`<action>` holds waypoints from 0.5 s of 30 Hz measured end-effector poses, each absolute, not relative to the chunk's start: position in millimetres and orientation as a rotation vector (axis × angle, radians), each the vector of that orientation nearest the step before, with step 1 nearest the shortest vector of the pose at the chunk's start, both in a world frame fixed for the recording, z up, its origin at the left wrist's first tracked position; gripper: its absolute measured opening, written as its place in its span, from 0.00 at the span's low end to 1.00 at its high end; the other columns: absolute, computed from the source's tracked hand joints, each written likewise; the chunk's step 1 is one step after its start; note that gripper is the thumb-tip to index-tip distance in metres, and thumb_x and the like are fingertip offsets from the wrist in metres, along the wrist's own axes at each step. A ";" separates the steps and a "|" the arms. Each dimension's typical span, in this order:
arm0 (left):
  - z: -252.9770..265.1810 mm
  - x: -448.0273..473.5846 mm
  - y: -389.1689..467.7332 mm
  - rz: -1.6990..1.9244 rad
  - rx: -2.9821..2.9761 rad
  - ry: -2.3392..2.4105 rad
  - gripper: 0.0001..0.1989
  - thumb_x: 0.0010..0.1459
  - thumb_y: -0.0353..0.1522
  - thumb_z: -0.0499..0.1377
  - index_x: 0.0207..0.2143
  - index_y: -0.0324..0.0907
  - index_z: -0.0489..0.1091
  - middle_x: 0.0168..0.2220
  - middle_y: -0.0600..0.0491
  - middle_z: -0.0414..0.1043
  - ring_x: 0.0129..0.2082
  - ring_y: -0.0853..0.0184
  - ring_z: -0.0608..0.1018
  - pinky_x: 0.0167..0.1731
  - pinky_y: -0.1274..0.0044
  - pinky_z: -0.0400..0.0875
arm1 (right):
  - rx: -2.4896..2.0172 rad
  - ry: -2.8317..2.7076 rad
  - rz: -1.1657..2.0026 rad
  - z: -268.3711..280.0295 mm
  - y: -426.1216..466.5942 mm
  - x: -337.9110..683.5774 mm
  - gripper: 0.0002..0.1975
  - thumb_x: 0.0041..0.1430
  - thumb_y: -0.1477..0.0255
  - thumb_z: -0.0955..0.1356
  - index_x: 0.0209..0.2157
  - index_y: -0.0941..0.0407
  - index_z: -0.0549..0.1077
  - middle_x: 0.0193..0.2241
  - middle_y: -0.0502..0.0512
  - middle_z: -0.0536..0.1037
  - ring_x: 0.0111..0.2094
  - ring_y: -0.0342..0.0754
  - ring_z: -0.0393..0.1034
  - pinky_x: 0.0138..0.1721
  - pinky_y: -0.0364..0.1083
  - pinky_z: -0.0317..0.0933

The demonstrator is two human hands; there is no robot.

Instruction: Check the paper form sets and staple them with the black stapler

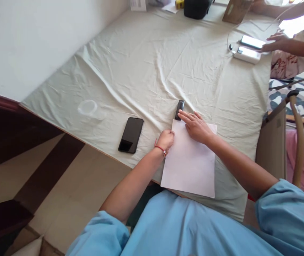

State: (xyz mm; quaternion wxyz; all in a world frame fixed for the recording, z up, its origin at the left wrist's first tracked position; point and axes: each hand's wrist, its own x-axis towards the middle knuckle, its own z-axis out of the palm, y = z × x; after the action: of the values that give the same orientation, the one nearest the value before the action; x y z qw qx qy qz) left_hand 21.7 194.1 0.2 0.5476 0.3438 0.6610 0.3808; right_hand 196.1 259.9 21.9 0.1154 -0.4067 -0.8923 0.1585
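White paper, perhaps several sheets, lies at the table's front edge, its near end reaching over toward my body. At its top left corner is a black stapler, pointing away from me. My left hand, with a red bracelet at the wrist, is closed on the paper's left edge. My right hand rests palm down over the paper's top, its fingers stretched out and the fingertips touching the stapler's right side. Whether the paper's corner sits inside the stapler's jaws I cannot tell.
A black phone lies left of my left hand, and a clear round lid farther left. At the back right, another person's hand is near a phone and a white power bank. A chair stands right.
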 end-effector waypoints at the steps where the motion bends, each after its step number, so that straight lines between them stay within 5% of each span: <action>1: 3.1 22.2 190.4 0.886 0.822 1.577 0.16 0.64 0.26 0.55 0.21 0.44 0.64 0.19 0.58 0.61 0.24 0.67 0.66 0.29 0.75 0.59 | -1.214 -2.556 0.476 20.6 259.1 200.8 0.31 0.70 0.78 0.60 0.72 0.56 0.65 0.74 0.60 0.64 0.74 0.57 0.60 0.75 0.66 0.49; 5: 12.0 24.4 172.9 0.864 0.896 1.609 0.20 0.66 0.29 0.56 0.20 0.44 0.57 0.20 0.60 0.55 0.25 0.69 0.59 0.30 0.75 0.53 | -1.379 -2.298 0.452 17.0 253.8 230.9 0.24 0.72 0.66 0.62 0.62 0.60 0.75 0.62 0.70 0.78 0.64 0.65 0.69 0.66 0.66 0.62; 9: 16.6 24.9 162.0 0.860 1.099 1.586 0.19 0.70 0.31 0.53 0.24 0.45 0.55 0.22 0.60 0.55 0.26 0.69 0.60 0.31 0.75 0.53 | -1.539 -2.215 0.708 26.6 247.2 258.0 0.20 0.71 0.58 0.63 0.40 0.55 0.82 0.37 0.62 0.83 0.47 0.59 0.77 0.51 0.56 0.69; 12: 19.7 20.3 156.1 0.821 1.273 1.637 0.16 0.71 0.33 0.53 0.27 0.45 0.59 0.25 0.58 0.63 0.28 0.66 0.67 0.34 0.74 0.58 | -1.567 -2.190 0.852 34.1 246.1 262.8 0.19 0.68 0.57 0.65 0.38 0.54 0.82 0.35 0.57 0.80 0.37 0.52 0.75 0.45 0.51 0.67; 15: 24.9 5.8 146.2 0.828 1.425 1.847 0.07 0.71 0.37 0.54 0.41 0.45 0.70 0.39 0.48 0.77 0.40 0.58 0.77 0.43 0.70 0.67 | -1.594 -2.196 0.848 32.0 249.0 258.7 0.17 0.66 0.59 0.65 0.38 0.54 0.83 0.34 0.57 0.79 0.37 0.52 0.73 0.46 0.51 0.66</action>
State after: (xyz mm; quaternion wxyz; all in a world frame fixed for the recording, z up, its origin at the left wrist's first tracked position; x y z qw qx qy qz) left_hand 5.8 146.2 24.9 0.3268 0.5440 0.7052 0.3163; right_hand 258.7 249.0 32.0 0.1489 -0.5543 -0.7639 0.2950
